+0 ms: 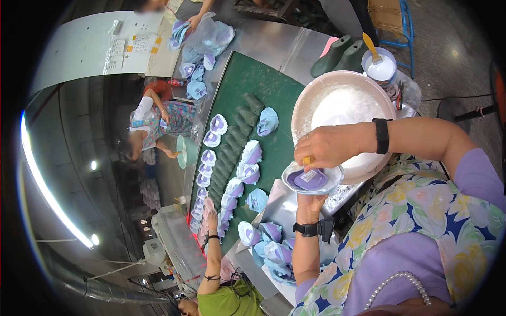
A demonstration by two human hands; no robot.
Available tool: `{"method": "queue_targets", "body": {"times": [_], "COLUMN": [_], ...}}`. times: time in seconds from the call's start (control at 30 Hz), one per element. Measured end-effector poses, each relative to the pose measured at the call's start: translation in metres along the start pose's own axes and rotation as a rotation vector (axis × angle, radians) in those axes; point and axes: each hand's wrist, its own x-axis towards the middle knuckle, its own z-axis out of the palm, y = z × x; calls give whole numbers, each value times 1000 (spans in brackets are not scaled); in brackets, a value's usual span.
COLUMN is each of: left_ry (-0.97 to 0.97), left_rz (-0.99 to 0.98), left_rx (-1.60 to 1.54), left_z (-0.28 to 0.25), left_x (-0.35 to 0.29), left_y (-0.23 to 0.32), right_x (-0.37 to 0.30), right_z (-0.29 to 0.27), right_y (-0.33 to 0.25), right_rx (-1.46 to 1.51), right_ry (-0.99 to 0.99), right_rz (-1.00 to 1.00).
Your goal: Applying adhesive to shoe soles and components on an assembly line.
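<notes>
My left hand [311, 205] grips a purple and white shoe upper [316, 184] from below, its hollow side facing me over the edge of a wide pale pink basin [299, 108]. Above it, my right hand [327, 146] closes round a yellow-handled brush [308, 159], pointed into the upper; its bristles are hidden. White material [348, 108] lies in the basin. Close to my left forearm, several blue and purple uppers [274, 253] lie piled.
A green conveyor belt [284, 87] carries rows of uppers [232, 197] and dark green shoe lasts [232, 142]. Two larger lasts [340, 55] stand near a pot [387, 71] holding another yellow brush [370, 46]. A co-worker's hand [211, 218] touches pink lasts; others work across the belt.
</notes>
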Motion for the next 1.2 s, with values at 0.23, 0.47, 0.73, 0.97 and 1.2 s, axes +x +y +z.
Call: {"method": "queue_targets", "body": {"times": [0.23, 0.47, 0.73, 0.97, 1.2], "left_ry": [-77, -205, 34, 384, 680], "left_rz": [199, 280, 824, 1129, 706], "left_rx": [132, 284, 667, 1161, 611], "left_z": [-29, -20, -63, -190, -156], "left_x": [10, 14, 40, 148, 258], "left_y": [10, 27, 57, 206, 203], "right_x": [5, 11, -4, -32, -33], "right_z": [-38, -18, -36, -43, -48], "right_y": [0, 12, 29, 37, 47], "right_rx": [69, 64, 88, 186, 288], "right_ry": [-276, 97, 1, 172, 179], "right_rz": [465, 46, 581, 742, 932]}}
